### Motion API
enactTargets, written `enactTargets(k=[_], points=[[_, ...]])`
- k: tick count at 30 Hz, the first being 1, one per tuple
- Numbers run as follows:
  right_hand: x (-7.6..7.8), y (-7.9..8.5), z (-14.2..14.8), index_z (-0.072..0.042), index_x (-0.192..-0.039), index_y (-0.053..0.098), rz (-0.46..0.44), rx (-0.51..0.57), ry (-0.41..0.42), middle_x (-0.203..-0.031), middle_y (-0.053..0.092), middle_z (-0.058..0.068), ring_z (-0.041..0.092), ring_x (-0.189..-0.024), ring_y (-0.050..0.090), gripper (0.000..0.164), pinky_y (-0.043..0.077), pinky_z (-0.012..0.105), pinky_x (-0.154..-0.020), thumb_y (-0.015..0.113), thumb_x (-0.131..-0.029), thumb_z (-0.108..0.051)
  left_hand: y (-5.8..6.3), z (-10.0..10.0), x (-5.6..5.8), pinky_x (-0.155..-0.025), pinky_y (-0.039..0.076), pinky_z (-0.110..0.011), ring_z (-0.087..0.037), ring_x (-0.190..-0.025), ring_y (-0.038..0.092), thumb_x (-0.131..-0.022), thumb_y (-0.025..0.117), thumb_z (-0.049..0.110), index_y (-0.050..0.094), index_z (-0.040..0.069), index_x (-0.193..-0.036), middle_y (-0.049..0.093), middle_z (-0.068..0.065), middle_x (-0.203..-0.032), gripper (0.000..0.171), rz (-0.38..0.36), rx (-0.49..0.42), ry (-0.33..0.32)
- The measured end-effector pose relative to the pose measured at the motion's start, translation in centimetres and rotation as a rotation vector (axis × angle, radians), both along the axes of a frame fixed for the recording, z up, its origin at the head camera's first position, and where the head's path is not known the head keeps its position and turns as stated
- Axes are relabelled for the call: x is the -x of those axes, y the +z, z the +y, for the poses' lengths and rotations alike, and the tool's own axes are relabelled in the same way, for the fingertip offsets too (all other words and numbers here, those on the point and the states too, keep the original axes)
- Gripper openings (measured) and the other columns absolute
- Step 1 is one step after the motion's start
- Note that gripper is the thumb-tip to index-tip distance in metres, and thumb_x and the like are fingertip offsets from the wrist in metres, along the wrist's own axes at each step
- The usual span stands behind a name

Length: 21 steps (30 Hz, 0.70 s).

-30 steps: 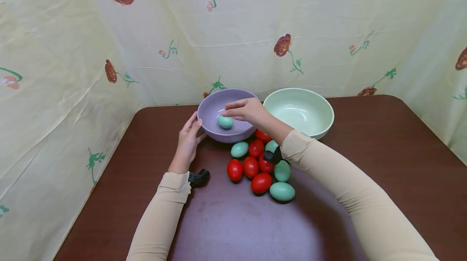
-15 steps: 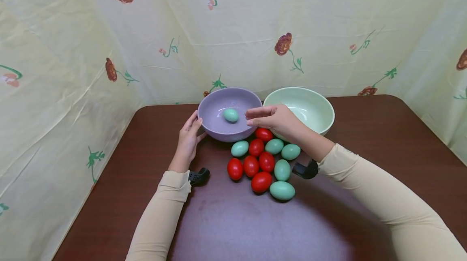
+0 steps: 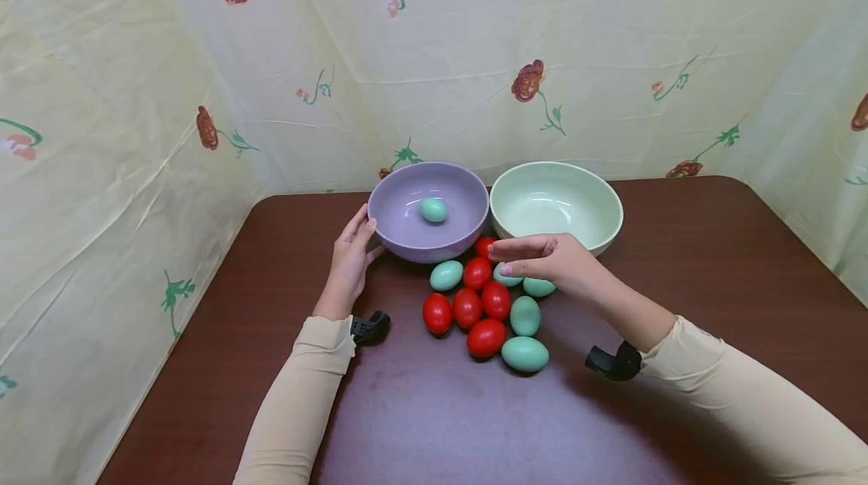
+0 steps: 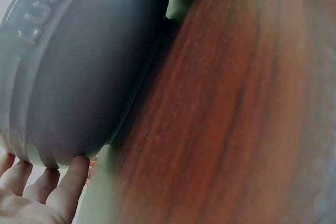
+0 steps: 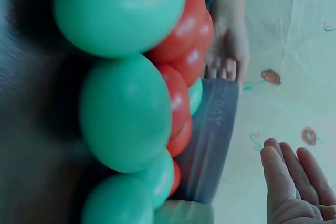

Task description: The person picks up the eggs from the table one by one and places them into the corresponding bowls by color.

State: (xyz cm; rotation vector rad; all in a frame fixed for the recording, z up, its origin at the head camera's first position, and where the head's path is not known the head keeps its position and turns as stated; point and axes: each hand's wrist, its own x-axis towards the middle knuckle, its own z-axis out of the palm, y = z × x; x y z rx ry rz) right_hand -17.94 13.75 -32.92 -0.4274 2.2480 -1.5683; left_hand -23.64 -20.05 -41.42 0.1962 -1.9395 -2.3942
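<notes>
In the head view my left hand (image 3: pixel 349 263) rests against the left side of a purple bowl (image 3: pixel 429 253), fingertips on its outer wall and thumb at the rim. Straight fingers (image 4: pixel 68 190) touch that wall in the left wrist view. One green egg (image 3: pixel 432 209) lies inside this bowl. My right hand (image 3: pixel 566 263) hovers, fingers extended and holding nothing, over the far right of a cluster of eggs. Red eggs (image 3: pixel 486 339) and green eggs (image 3: pixel 525 355) make up the cluster, which sits in front of the bowls. The hand partly hides a few of them.
A pale green bowl (image 3: pixel 563 202) stands directly right of the purple one, with nothing inside it showing. Both bowls are near the back edge of the dark wooden table (image 3: pixel 420 410). A flowered cloth (image 3: pixel 434 56) hangs behind and along the sides.
My right hand has let go of the green egg in the purple bowl and withdrawn rightward and toward me. The egg has rolled slightly back and right. The left hand has stayed put.
</notes>
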Motion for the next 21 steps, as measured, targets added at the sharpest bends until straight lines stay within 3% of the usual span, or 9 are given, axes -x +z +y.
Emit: enactTargets(k=[11,16,21], points=[[-2.7,-2.1,1.2,-0.001,-0.128,0.065,-0.048,0.087,0.079,-0.127,0.068,0.017,0.019,-0.112,0.069,0.047,0.055,0.021,-0.09,0.077,-0.086,-0.017,0.2,0.2,-0.2,-0.114,0.04,-0.051,-0.017,-0.146,0.038,-0.104,0.054,0.025,0.036,0.018,-0.155,0.032,-0.001,-0.163,0.055,0.008,-0.015,0.014],[-3.7,-2.7,1.6,0.002,-0.126,0.066,-0.043,0.099,0.111,-0.125,0.068,0.022,0.012,-0.105,0.071,0.046,0.058,0.024,-0.085,0.078,-0.085,-0.014,0.2,0.2,-0.2,-0.114,0.041,-0.05,-0.017,-0.146,0.038,-0.104,0.053,0.026,0.036,0.019,-0.155,0.032,0.0,-0.163,0.055,0.01,-0.01,0.009],[-4.4,-3.4,2.2,0.004,-0.125,0.065,-0.054,0.089,0.126,-0.126,0.066,0.025,0.014,-0.107,0.071,0.046,0.058,0.022,-0.086,0.077,-0.086,-0.014,0.2,0.2,-0.2,-0.114,0.04,-0.05,-0.017,-0.147,0.037,-0.103,0.054,0.027,0.035,0.019,-0.156,0.031,0.0,-0.164,0.056,0.003,-0.002,0.008]])
